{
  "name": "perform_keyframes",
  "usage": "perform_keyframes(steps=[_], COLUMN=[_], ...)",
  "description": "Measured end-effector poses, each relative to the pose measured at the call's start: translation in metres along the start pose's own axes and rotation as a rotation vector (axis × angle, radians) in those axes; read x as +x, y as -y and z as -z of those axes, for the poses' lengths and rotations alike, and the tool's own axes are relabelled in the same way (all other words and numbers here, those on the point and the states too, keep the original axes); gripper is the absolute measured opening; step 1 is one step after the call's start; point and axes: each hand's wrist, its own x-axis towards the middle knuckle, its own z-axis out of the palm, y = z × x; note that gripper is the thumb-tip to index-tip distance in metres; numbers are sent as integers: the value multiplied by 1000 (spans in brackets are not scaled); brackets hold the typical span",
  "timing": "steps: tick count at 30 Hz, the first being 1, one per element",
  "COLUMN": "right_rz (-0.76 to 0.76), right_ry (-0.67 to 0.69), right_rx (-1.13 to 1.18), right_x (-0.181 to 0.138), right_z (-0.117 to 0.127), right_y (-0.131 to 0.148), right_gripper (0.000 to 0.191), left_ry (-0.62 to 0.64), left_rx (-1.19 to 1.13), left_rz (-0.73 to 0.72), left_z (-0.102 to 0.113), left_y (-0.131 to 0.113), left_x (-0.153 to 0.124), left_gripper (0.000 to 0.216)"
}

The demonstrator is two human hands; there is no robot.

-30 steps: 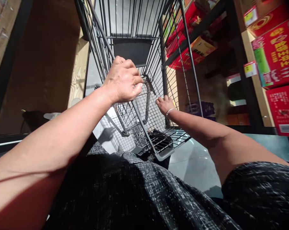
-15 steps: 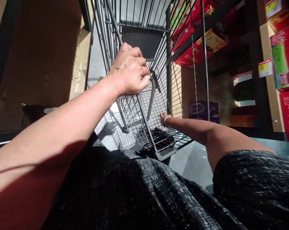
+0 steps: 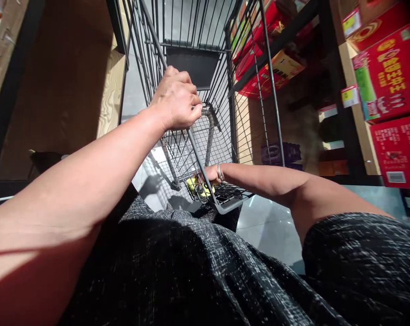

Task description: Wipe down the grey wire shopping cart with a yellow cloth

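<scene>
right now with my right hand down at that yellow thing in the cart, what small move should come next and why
Probably loosen the right hand gently and leave the yellow thing in the cart: it looks low, near the mesh, and the left hand grips the bar, which should help steadiness. The right fingers are partly hidden, so feel for support first.

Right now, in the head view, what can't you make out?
All in the head view:
- Right hand: fingertips hidden behind cart bars; grip unclear.
- Yellow thing: partly covered by hand and bars; identity unclear.
- Left hand: palm hidden by its own back.
- Purple packs: print too small.
- Cart's far end: cut off by top edge.
</scene>
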Motion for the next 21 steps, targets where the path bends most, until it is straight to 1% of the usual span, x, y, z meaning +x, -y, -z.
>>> perform_keyframes(steps=[2,3,5,6,8,11,13,15,18,19,21], right_rz=[-14,8,107,147,149,54,0,-77,-225,-268,-350], right_ry=[151,200,219,221,249,280,243,149,-19,-67,-148], right_rx=[92,118,108,61,-142,-547,-717,-808,-902,-925,-971], right_x=[-13,-21,-37,-43,-48,-43,-36,-31,-32,-35,-42], right_z=[16,25,39,42,37,20,15,21,45,54,72], right_y=[15,19,22,19,10,-11,-24,-35,-51,-57,-67], right_gripper=[24,29,39,43,45,46,48,46,31,29,34], left_ry=[16,17,15,12,0,-18,-22,-27,-28,-23,-9], left_rx=[31,38,46,52,68,95,99,85,63,64,83], left_rz=[-8,-5,3,6,4,-11,-18,-16,-3,3,12], left_z=[5,7,9,9,7,3,0,-1,-2,-1,0], left_y=[-4,-6,-9,-9,-8,-6,-4,-5,-8,-9,-12], left_x=[-2,-3,-4,-5,-6,-9,-10,-12,-14,-14,-14], left_gripper=[37,37,37,37,38,39,40,40,41,41,40])
